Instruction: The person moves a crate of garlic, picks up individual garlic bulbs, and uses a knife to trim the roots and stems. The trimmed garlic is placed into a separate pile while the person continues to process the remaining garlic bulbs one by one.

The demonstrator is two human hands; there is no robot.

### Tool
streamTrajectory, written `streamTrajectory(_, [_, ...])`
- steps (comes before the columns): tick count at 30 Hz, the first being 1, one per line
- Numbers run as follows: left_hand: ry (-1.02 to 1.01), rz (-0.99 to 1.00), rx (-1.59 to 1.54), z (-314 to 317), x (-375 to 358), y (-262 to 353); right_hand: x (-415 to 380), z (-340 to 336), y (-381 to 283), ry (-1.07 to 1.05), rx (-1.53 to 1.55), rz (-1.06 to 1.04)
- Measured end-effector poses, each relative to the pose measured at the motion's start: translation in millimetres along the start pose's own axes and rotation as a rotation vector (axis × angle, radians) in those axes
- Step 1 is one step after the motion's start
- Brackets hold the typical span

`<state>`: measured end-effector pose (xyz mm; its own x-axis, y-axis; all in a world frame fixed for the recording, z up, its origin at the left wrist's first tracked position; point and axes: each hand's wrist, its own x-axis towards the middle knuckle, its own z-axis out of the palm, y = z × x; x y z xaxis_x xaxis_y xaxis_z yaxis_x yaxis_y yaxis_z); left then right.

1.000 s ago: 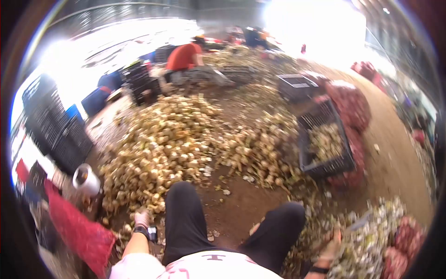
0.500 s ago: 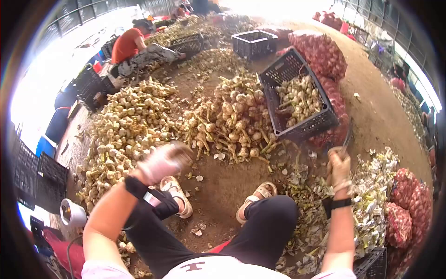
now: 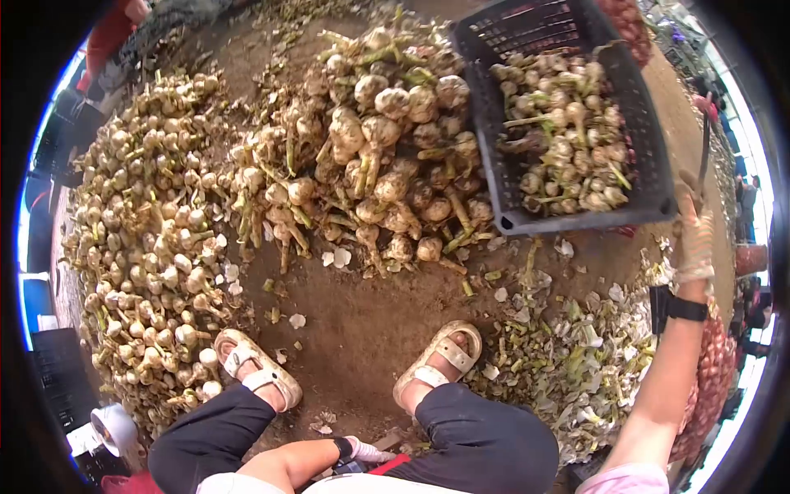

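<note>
My right hand (image 3: 695, 235) is closed round a knife (image 3: 705, 156), blade up, at the right of the frame, beside the crate (image 3: 588, 220). My left hand (image 3: 368, 450) is low at bottom centre, near a red strip (image 3: 390, 464); I can't tell its grip. The garlic (image 3: 378, 136), pale, dirt-smudged bulbs on cut stems, lies heaped from left to upper centre.
</note>
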<state>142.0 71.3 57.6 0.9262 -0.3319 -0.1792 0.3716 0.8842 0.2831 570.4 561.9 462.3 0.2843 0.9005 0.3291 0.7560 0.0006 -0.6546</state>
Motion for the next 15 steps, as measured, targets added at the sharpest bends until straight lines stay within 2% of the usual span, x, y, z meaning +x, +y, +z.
streamTrajectory(4, [0.068,-0.099,-0.162,25,-34,51,5,17,9,-0.073,-0.226,-0.048])
streamTrajectory(6, [0.095,-0.127,-0.229,31,-49,77,6,13,15,-0.033,-0.150,0.087])
streamTrajectory(8, [0.111,-0.164,-0.285,34,-65,99,5,6,28,-0.040,-0.142,0.132])
streamTrajectory(10, [0.128,-0.189,-0.328,33,-77,119,6,2,40,-0.113,-0.363,-0.308])
streamTrajectory(11, [0.133,-0.197,-0.352,33,-84,128,9,2,33,-0.164,-0.340,-0.143])
streamTrajectory(12, [0.139,-0.211,-0.376,32,-89,136,6,9,28,-0.169,-0.351,-0.133])
streamTrajectory(15, [0.159,-0.249,-0.459,32,-109,162,-4,14,22,-0.029,-0.107,0.121])
